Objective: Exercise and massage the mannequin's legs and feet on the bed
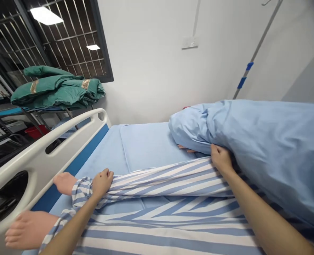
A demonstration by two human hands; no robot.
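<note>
Because the blue blanket [273,138] is bunched over the right side of the bed [146,141], the striped trousers [162,182] lie uncovered, running from its edge leftward to two feet [30,230]. Your left hand [103,182] is curled over the far trouser leg just above the ankle, its fingers closed on the cloth, which seems to steady that end. Your right hand [221,158] sits at the other end, where the same leg meets the blanket; its fingers are bent in, but I cannot tell whether they clamp blanket, trousers or neither. With your hands set well apart, you likely control that leg at both ends (another hand [189,150] shows partly under the blanket, just beyond yours). The white footboard [37,168] stands upright at the left, probably as a stop beyond the feet.
</note>
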